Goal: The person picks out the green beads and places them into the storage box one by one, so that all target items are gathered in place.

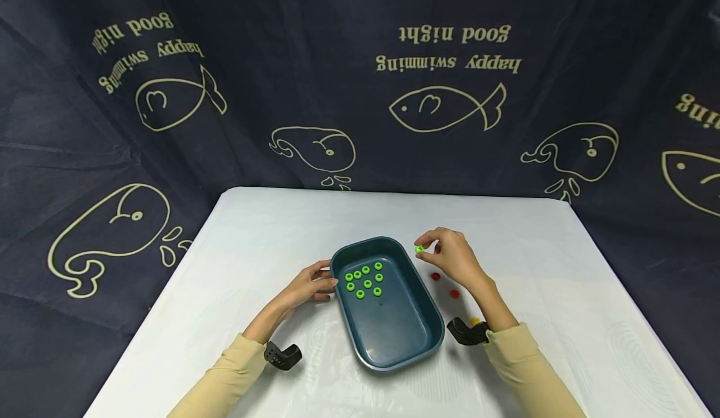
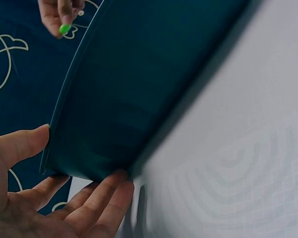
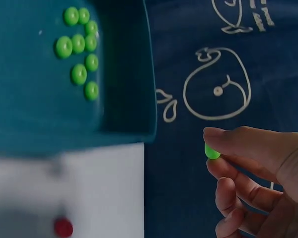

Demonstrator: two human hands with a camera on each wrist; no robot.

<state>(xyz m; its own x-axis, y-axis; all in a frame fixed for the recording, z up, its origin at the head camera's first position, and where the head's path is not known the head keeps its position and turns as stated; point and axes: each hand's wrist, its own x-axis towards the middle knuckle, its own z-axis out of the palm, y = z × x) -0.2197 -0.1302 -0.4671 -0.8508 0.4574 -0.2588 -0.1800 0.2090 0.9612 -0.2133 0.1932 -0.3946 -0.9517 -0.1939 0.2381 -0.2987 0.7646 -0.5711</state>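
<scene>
A dark teal rectangular bin (image 1: 394, 337) lies on the table, with several green ring-shaped beads (image 1: 368, 284) grouped toward its far end. My left hand (image 1: 306, 287) is at the bin's left side. In the left wrist view its thumb (image 2: 27, 144) touches the rim, and the other fingers (image 2: 102, 201) extend along the outer wall. Beyond the bin's far right side, my right hand (image 1: 452, 257) pinches one green bead (image 3: 212, 151) between thumb and index finger, raised above the table. The right hand's other fingers are bent loosely.
Two small red pieces (image 1: 454, 294) lie on the white table (image 1: 270, 230) to the right of the bin. Nearer my right wrist is a yellow piece (image 1: 475, 321), partly hidden by the black wrist device (image 1: 467, 332). A dark curtain (image 1: 360, 80) with fish drawings hangs behind the table.
</scene>
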